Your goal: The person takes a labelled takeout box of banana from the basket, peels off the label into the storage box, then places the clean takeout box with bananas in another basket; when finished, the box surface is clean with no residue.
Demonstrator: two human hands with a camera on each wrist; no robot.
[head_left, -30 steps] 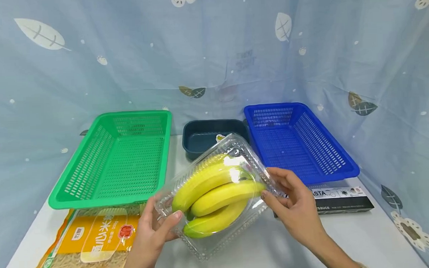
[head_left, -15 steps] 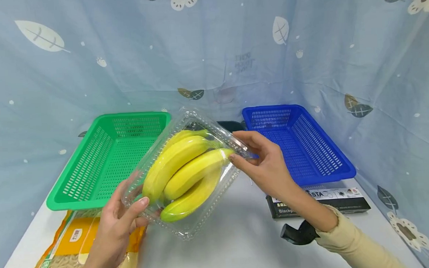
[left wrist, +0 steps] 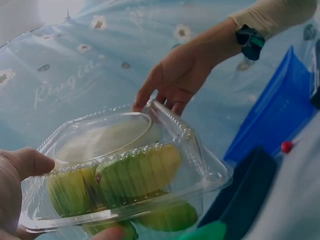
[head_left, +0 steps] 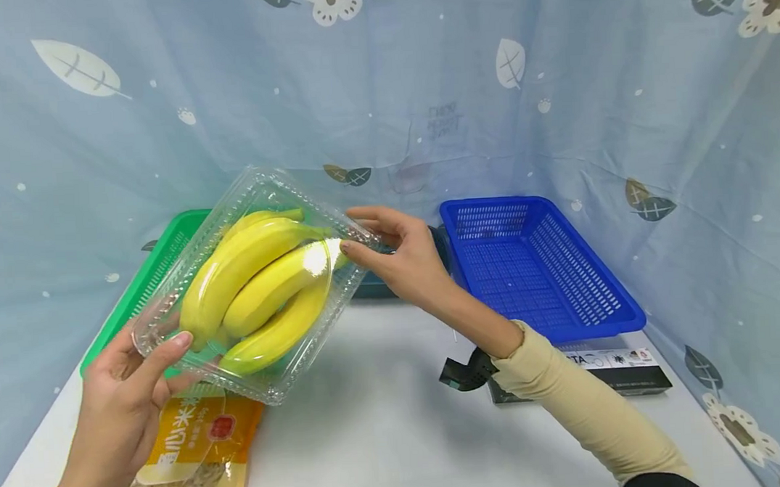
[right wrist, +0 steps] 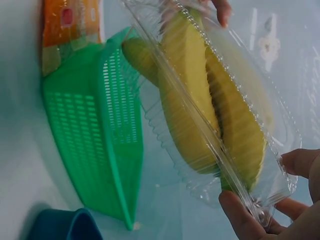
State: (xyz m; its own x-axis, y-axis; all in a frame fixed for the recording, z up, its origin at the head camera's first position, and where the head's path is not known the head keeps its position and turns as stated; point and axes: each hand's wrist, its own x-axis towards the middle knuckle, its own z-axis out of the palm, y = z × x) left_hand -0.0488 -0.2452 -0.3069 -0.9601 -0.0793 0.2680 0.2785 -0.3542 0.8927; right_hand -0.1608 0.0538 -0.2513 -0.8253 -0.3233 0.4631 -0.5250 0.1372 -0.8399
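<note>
A clear plastic clamshell box (head_left: 257,195) holding several yellow bananas (head_left: 247,257) is held up in both hands, tilted, in front of the green basket (head_left: 115,321). At its lower left end, my left hand (head_left: 124,386) grips the rim with the thumb on top. My right hand (head_left: 403,254) pinches the opposite end between thumb and fingers. Seen from the left wrist, the bananas' ends (left wrist: 135,175) look greenish through the ridged lid. In the right wrist view the box (right wrist: 220,100) appears beside the green basket's wall (right wrist: 75,125), fingertips curled at its corner.
An orange bag of dry food (head_left: 203,448) lies at the front left. A blue basket (head_left: 541,266) stands back right, with a black and white pasta box (head_left: 631,378) before it. Behind my right hand is a dark teal bin (head_left: 375,288), mostly hidden.
Both hands have carried the banana box left and upward, from the table's middle to over the green basket. The right forearm now reaches across, and its sleeve and wrist strap have come into view.
</note>
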